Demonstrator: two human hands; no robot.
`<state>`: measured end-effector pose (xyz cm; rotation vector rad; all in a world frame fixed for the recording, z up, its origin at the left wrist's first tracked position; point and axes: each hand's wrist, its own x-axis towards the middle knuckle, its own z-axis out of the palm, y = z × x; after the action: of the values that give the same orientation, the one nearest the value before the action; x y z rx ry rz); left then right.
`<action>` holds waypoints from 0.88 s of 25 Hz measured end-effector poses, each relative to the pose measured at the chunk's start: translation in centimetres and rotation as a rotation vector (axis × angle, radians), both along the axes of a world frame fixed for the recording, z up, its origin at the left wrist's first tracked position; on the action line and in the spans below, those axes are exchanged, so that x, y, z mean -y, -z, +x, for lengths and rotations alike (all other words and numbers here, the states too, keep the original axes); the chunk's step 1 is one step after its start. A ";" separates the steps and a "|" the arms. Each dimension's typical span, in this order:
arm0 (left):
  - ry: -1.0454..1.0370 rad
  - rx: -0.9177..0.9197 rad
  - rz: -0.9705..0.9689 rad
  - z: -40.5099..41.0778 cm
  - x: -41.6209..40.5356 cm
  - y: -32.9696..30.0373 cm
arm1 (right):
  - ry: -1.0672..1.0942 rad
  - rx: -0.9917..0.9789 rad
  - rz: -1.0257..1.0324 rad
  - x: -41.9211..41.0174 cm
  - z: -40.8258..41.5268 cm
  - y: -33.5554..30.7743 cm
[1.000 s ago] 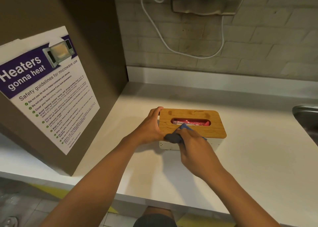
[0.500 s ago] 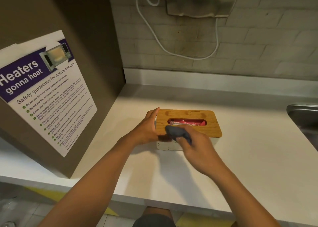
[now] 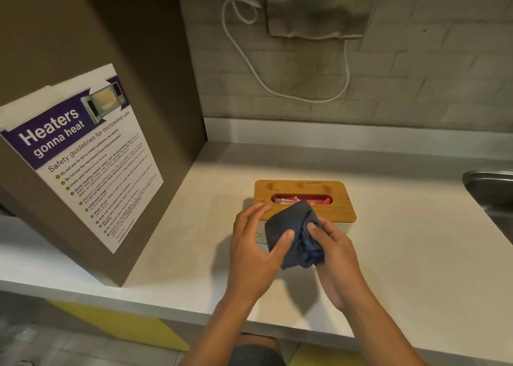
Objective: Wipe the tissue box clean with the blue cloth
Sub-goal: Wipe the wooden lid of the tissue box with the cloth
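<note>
Tissue box [image 3: 327,210] sits on the white counter [image 3: 402,254], roughly mid-counter, long side toward the person. Wooden lid on top, oval slot showing red/pink packaging inside; white body visible below the lid at the near right edge. Near-left corner of the box is hidden behind the hands.

Blue cloth [image 3: 294,232] is bunched up in front of the box, overlapping the lid's near edge and part of the slot. Cannot tell if it touches the lid or is held just above it.

Both hands are on the cloth. Left hand [image 3: 255,257]: thumb pressed onto the cloth's front, fingers reaching behind it toward the box's left end, so it pinches the bundle. Right hand [image 3: 336,257]: thumb dug into the folds, fingers wrapped underneath, gripping the cloth.

Further out: brown cabinet side [image 3: 91,32] stands at the left end of the counter, with a microwave safety poster [image 3: 83,155] headed "Heaters gonna heat" stuck on it. Steel sink [image 3: 491,191] edge at far right. Grey tiled wall behind carries a metal dispenser [image 3: 322,5], with a white cable [image 3: 277,88] looping below it.
</note>
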<state>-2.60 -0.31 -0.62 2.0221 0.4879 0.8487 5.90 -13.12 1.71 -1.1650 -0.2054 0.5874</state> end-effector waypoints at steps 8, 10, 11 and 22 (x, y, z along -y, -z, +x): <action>0.256 -0.027 -0.767 -1.3 0.5 0.2 | -0.105 -0.042 0.062 -1.2 -1.1 -0.5; 0.192 -0.038 -0.785 -1.3 0.6 0.8 | -0.066 0.355 -0.216 -1.3 -1.1 -0.4; 0.121 -0.027 -0.744 -1.3 0.5 0.8 | -0.006 0.628 -0.399 -1.2 -0.8 -0.2; -0.089 -0.092 0.094 0.2 -5.1 -2.5 | 0.093 1.251 -0.871 -0.2 6.4 3.4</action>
<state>-2.41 4.74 1.83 2.1463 0.6033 0.8490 12.31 -12.96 -1.64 -2.2684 -1.0172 -0.2776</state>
